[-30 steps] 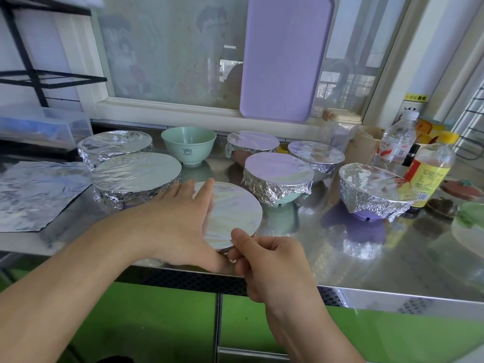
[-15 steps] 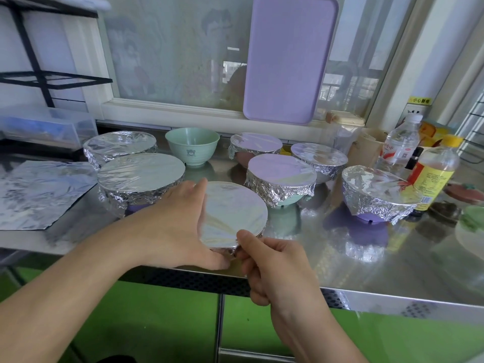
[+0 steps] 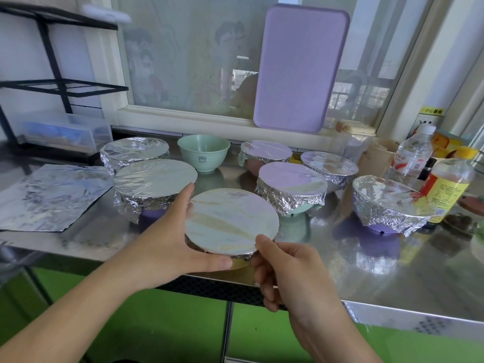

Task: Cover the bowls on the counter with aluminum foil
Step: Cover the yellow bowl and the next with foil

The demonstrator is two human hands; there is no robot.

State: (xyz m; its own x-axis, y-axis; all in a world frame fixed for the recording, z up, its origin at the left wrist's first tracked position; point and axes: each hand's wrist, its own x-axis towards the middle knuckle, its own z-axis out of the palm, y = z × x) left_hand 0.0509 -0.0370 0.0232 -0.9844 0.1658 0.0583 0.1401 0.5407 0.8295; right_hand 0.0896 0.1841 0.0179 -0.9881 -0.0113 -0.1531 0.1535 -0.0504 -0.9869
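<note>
- Foil, stretched smooth and flat, caps the nearest bowl (image 3: 231, 221), a round disc with a crinkled skirt folded under its rim; it sits at the front edge of the steel counter (image 3: 392, 279).
- Its flat top faces upward, tilted a little toward the camera; being round, it has no clear long axis.
- At its left side, the left hand (image 3: 167, 239) cups the bowl, fingers along the side and thumb stretched under the near rim.
- At the near-right rim, the right hand (image 3: 285, 268) pinches the foil skirt between thumb and curled fingers.
- Six other foil-wrapped bowls stand behind and to the sides, their skirts rumpled; the closest ones (image 3: 154, 184) (image 3: 292, 189) lie just beside the held bowl, leaving narrow gaps.
- One mint-green bowl (image 3: 203, 153) stands uncovered near the window sill.
- At far left, a loose, creased foil sheet (image 3: 49, 197) lies flat.
- Bare reflective steel opens to the front right, with bottles (image 3: 445, 187) along the right.
</note>
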